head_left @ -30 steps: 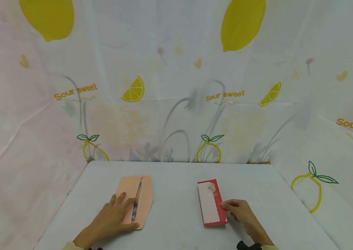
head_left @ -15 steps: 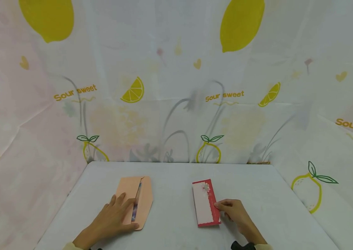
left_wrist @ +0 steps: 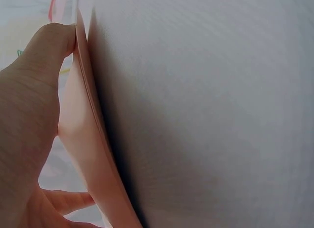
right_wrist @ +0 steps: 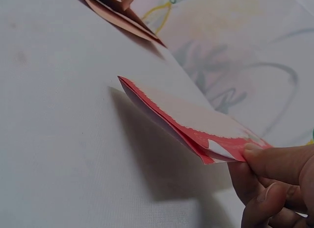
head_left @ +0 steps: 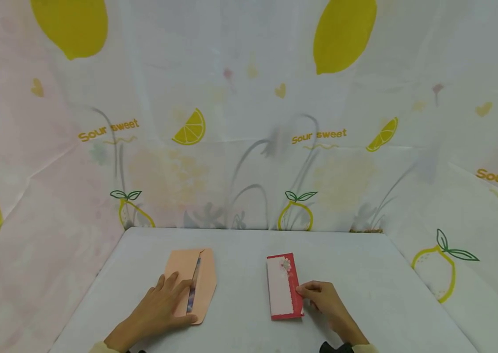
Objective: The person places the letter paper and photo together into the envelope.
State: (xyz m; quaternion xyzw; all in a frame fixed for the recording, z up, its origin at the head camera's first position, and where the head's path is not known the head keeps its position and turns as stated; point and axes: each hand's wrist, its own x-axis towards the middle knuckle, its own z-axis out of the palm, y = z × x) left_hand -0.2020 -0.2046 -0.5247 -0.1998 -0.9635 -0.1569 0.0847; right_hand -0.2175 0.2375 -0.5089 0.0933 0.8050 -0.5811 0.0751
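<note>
A peach envelope (head_left: pixel 207 282) lies on the left of the table, its flap to the right and a blue-purple printed strip showing in its slit. My left hand (head_left: pixel 158 304) rests on it with fingers spread, index fingertip at the slit and thumb on the lower edge. In the left wrist view the thumb touches the envelope (left_wrist: pixel 81 125) near its edge. To the right, a folded red and white card (head_left: pixel 282 289) with a flower print is pinched at its right edge by my right hand (head_left: pixel 326 301). The right wrist view shows this card (right_wrist: pixel 171 110) raised above the table, casting a shadow.
A white table (head_left: pixel 240 245) carries the envelope, with a strip of its surface between envelope and card. Behind and at both sides hangs a lemon-patterned cloth (head_left: pixel 249 147) reaching down to the table's edges.
My right hand has moved left with the card, narrowing the distance to the envelope. The left hand and envelope stay in place.
</note>
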